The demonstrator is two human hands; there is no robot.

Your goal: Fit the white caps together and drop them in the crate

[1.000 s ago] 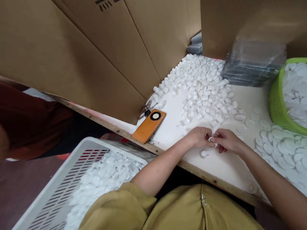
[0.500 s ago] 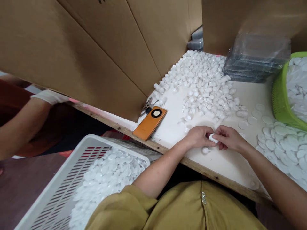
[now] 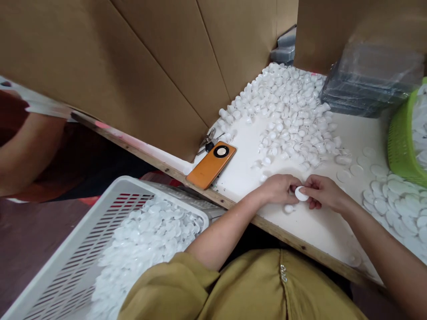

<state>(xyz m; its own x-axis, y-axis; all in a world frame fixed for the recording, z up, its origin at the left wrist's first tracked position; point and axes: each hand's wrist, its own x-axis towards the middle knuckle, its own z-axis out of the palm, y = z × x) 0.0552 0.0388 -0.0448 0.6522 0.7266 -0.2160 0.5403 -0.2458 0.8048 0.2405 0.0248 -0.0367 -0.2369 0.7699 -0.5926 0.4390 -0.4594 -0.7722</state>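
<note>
A small white plastic disc [image 3: 301, 194] is held between my two hands, its flat face toward me. My right hand [image 3: 323, 192] pinches it with the thumb on its face and the fingers curled behind. From the other side, my left hand [image 3: 283, 189] closes its fingertips at the disc's left edge; whether a further piece is tucked in there is hidden. Just below the left fingers, a small white cup-like piece [image 3: 288, 208] lies on the white tabletop [image 3: 310, 226]. Beyond my hands spreads a heap of similar white cup-like pieces [image 3: 293, 115].
Loose white discs [image 3: 396, 204] lie at right, beside a green basket [image 3: 402, 133]. Plastic-wrapped stacks [image 3: 370, 84] stand behind. An orange phone [image 3: 210, 166] and keys [image 3: 210, 140] lie by a cardboard panel [image 3: 160, 75]. A white crate [image 3: 123, 182] holds white pieces. Another person's arm [image 3: 33, 142] is at left.
The disc between my hands has turned so that its face shows more fully. The view has shifted slightly. The other person's arm at the left has moved further left.
</note>
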